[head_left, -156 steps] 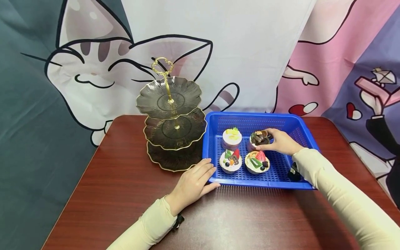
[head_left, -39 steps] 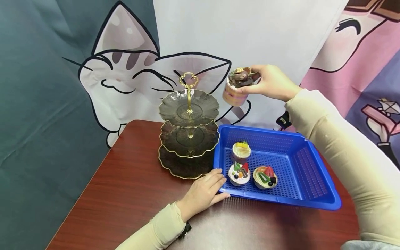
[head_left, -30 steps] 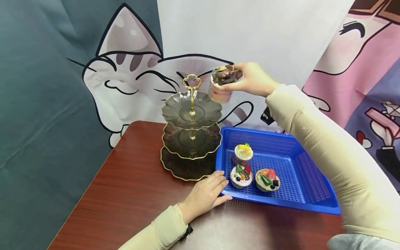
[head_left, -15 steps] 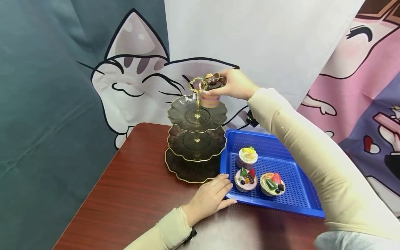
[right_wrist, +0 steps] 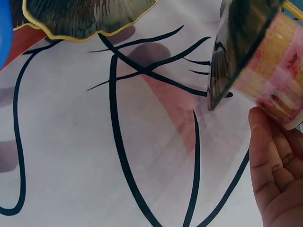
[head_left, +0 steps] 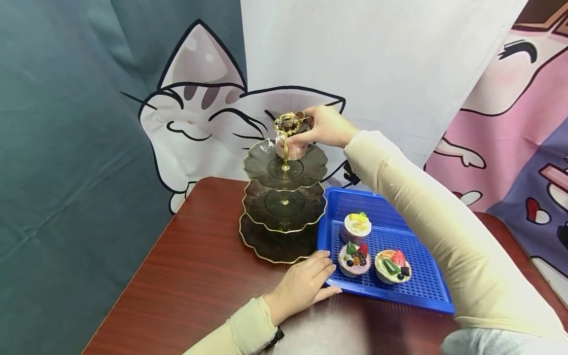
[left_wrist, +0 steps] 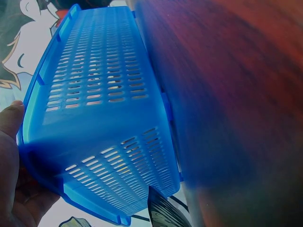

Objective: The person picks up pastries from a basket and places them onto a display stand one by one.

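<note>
My right hand (head_left: 326, 125) pinches a cake cup (head_left: 298, 151) with a chocolate-piled top between thumb and fingers. It is at the top plate of a dark, gold-rimmed three-tier cake stand (head_left: 262, 167), behind the gold ring handle (head_left: 286, 123), which partly covers it. In the right wrist view, pink-and-yellow layers show through the cup (right_wrist: 279, 71), close beside the plate's edge (right_wrist: 229, 52). My left hand (head_left: 301, 283) lies over the near-left corner of a blue perforated basket (head_left: 390, 300), fingers relaxed across the rim and thumb along the front.
In the basket sit a lemon-topped cup (head_left: 357, 226) and two fruit-topped tarts, one with a biscuit piece (head_left: 354, 259) and one with strawberry (head_left: 393, 266). The basket stands right of the cake stand on a red-brown table (head_left: 177, 276). A cat-printed cloth (head_left: 199, 108) hangs close behind.
My right hand has lifted the chocolate cake cup from the basket, carried it left, and lowered it at the stand's top plate. My left hand stays at the basket corner.
</note>
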`<move>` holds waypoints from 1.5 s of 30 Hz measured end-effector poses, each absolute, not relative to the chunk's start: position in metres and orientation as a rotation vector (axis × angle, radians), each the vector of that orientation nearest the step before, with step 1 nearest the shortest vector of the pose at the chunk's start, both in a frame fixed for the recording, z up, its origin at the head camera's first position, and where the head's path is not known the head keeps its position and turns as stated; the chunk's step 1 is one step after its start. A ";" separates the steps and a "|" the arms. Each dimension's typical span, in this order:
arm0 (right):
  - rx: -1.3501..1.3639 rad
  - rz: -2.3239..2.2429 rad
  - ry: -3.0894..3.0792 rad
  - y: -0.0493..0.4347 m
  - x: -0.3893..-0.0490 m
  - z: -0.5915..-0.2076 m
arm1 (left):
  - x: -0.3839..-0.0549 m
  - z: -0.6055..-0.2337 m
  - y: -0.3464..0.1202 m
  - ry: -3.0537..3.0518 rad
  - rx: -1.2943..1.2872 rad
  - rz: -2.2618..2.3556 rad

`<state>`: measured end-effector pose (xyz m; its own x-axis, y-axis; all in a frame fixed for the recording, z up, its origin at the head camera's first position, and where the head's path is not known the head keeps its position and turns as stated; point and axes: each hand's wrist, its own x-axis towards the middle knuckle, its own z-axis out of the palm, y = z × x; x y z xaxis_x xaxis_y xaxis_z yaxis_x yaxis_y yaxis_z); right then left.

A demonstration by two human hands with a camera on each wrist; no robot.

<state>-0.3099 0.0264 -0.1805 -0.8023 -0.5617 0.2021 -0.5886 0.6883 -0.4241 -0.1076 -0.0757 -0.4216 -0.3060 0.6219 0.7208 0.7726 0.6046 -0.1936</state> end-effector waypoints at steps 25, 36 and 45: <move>0.994 0.846 -2.874 0.032 -0.309 -0.183 | -0.104 -0.420 -0.073 -2.097 -1.084 -0.253; 0.975 0.880 -2.900 0.034 -0.306 -0.184 | -0.103 -0.422 -0.072 -2.098 -1.091 -0.260; 0.982 0.834 -2.879 0.035 -0.303 -0.183 | -0.101 -0.421 -0.071 -2.100 -1.080 -0.251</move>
